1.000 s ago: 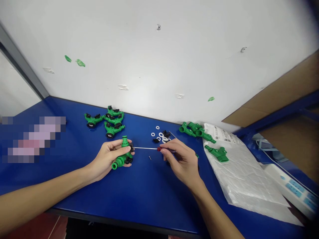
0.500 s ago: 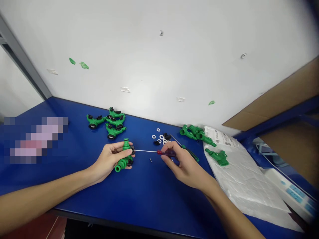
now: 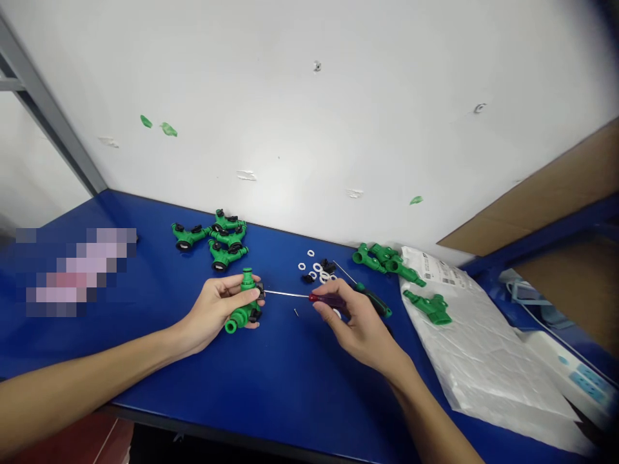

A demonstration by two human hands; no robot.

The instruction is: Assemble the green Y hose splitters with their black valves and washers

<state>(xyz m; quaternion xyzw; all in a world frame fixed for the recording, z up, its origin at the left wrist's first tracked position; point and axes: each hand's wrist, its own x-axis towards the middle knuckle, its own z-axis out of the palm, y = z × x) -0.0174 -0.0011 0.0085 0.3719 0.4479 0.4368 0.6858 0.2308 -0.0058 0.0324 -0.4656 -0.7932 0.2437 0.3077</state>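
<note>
My left hand [image 3: 210,314] is closed around a green Y-shaped connector [image 3: 248,281] with black knobs, held above the blue table. In my right hand [image 3: 355,325] is a screwdriver [image 3: 313,298] with a dark red handle, pinched between thumb and fingers. Its thin metal shaft points left, and the tip meets the black knob [image 3: 261,291] on the connector's right side. A small screw [image 3: 296,312] lies on the table between my hands. Beyond my right hand are white rings [image 3: 316,267] and black knobs [image 3: 327,265], beside a second screwdriver with a green and black handle [image 3: 378,301].
Several green connectors with black knobs [image 3: 227,254] stand at the back left. Green connector bodies without knobs [image 3: 370,258] lie at the back right, one [image 3: 432,308] on a white padded bag [image 3: 478,354]. A power strip [image 3: 565,367] is at the far right, a white wall [image 3: 290,129] behind.
The whole view has shifted slightly, so things appear a little further right. Both hands keep their holds, and the screwdriver tip stays at the black knob.
</note>
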